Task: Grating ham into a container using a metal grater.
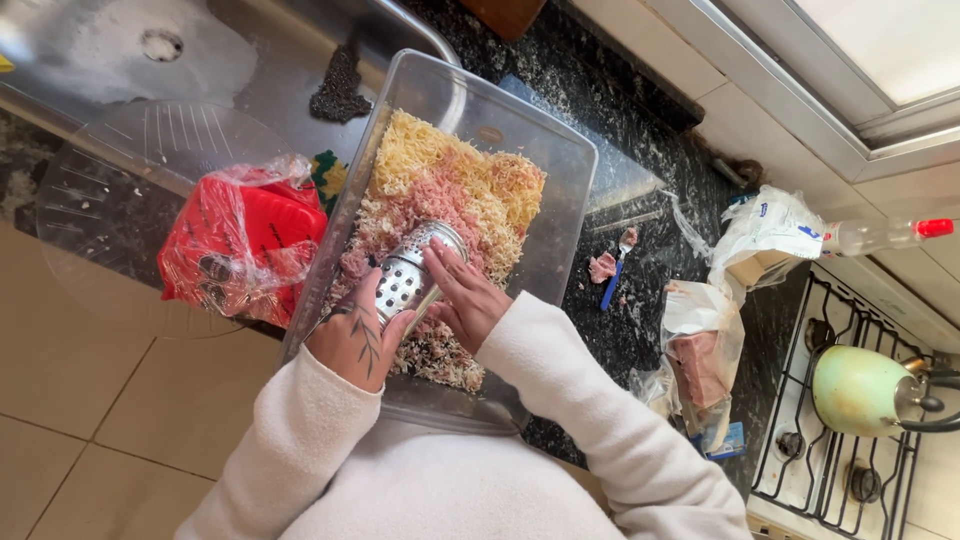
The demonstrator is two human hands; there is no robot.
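Note:
A clear plastic tub (560,170) on the dark stone counter holds a heap of grated yellow cheese (440,150) and grated pink meat (425,205). A perforated metal grater (412,268) stands tilted on the heap. My left hand (352,342), tattooed on its back, grips the grater's lower end. The fingers of my right hand (465,298) lie flat against the grater's side, and whatever is under the palm is hidden.
A red pack in a clear bag (240,245) lies on a round clear lid (110,180) beside the steel sink (120,50). On the right are a blue-handled knife (612,285) with meat scraps, bagged pink meat (700,365), a red-capped bottle (880,235) and a green kettle (860,390) on a gas stove.

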